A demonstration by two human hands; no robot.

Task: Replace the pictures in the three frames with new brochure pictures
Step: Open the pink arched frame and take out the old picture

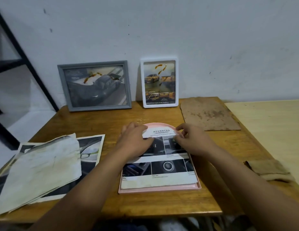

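Note:
A pink arch-topped frame lies flat on the wooden table. Inside it lies a brochure picture headed "ADVANCED", showing car interior photos. My left hand presses flat on the picture's upper left. My right hand pinches the picture's upper right edge near the frame's arch. A grey frame with a car picture and a white frame with yellow truck pictures lean against the wall at the back.
Loose brochure pages and a worn sheet lie at the table's left. A brown backing board lies at the back right. A cloth sits on the pale table on the right. A black shelf post stands left.

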